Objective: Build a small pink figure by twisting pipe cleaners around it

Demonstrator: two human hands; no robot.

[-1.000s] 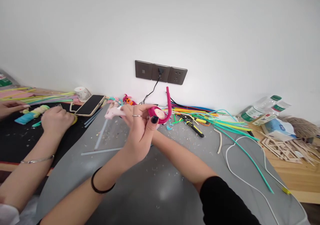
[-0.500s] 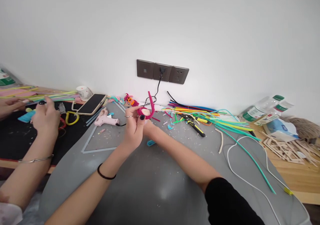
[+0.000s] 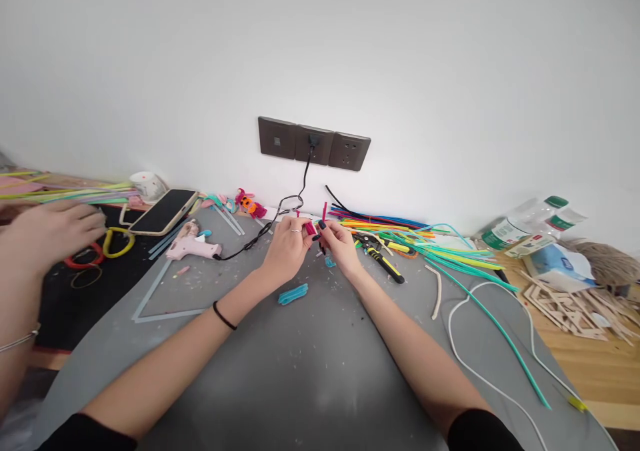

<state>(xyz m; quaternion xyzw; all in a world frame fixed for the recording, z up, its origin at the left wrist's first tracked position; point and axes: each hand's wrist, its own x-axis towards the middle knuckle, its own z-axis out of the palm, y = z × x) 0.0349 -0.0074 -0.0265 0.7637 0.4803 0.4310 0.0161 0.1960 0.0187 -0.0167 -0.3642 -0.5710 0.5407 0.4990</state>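
Both my hands meet over the middle of the grey mat, fingers pinched round a magenta pipe cleaner [image 3: 311, 228]. My left hand [image 3: 289, 245] is closed on its left part. From the other side my right hand [image 3: 340, 245] grips it, and one end sticks up above the fingers. Much of the pipe cleaner is hidden by my fingertips. A folded bundle of blue pipe cleaner [image 3: 293, 294] lies just below my left hand. Right of my right hand lie pliers with black and yellow handles [image 3: 386, 266].
A pink glue gun [image 3: 193, 245], its black cord running to the wall socket [image 3: 314, 145], lies left. Coloured pipe cleaners [image 3: 450, 254] spread at right, near bottles [image 3: 510, 227] and wooden pieces [image 3: 565, 307]. Another person's hand [image 3: 55, 231] is at far left, beside scissors [image 3: 119, 241] and a phone [image 3: 165, 212].
My right hand has come up from behind my left and now pinches the pipe cleaner too. The magenta loop has dropped lower and turned. The other person's hand has shifted left.
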